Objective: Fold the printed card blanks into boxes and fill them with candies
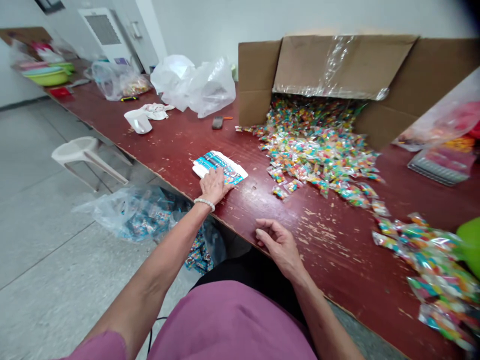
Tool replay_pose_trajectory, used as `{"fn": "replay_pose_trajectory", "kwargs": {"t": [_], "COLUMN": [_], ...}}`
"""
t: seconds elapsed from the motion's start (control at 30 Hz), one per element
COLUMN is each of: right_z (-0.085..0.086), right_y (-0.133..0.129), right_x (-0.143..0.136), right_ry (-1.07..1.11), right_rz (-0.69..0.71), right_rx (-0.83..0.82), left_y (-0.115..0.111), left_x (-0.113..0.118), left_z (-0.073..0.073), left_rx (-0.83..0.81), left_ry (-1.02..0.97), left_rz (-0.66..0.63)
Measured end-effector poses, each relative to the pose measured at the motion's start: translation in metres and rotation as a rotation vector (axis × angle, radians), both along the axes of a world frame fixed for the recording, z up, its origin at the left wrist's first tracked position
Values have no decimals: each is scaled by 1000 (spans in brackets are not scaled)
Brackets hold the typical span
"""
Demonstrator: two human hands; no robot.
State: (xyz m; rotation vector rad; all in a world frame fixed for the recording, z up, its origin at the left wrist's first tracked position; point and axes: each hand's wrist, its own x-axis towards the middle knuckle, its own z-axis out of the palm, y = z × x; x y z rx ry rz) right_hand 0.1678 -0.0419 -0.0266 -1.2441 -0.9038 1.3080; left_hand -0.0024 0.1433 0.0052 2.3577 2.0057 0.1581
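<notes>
My left hand (215, 186), with a beaded bracelet on its wrist, rests on flat printed blue-and-white cardboard packaging (213, 162) near the table edge. Its fingers lie over the packaging, with the thumb spread toward the near edge; no grip shows. My right hand (279, 245) hovers at the table's front edge, empty, fingers loosely bent and thumb apart. Beyond it, a heap of small clear packets of colourful candy (315, 155) spills from a tipped cardboard box (330, 65). More candy packets (442, 280) lie to the right.
The worn red table (255, 200) carries a white mug (138, 121), plastic bags (202, 82) and a small dark item with an orange handle (218, 122). On the floor are a white stool (80, 147) and a clear bag of blue packets (142, 215). Something green (470, 245) stands far right.
</notes>
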Motion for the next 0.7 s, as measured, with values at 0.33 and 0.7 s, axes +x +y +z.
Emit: {"fn": "replay_pose_trajectory", "kwargs": {"t": [0.33, 0.7], "right_z": [1, -4], "right_y": [1, 5], "right_x": [-1, 1], "right_ry": [23, 174], "right_rz": [1, -69], "right_rx": [3, -16], "left_y": [-7, -33], "left_x": [1, 1], "left_z": [8, 12], "left_rx": [60, 8], "left_ry": [-35, -505], "left_rz": [7, 16]}}
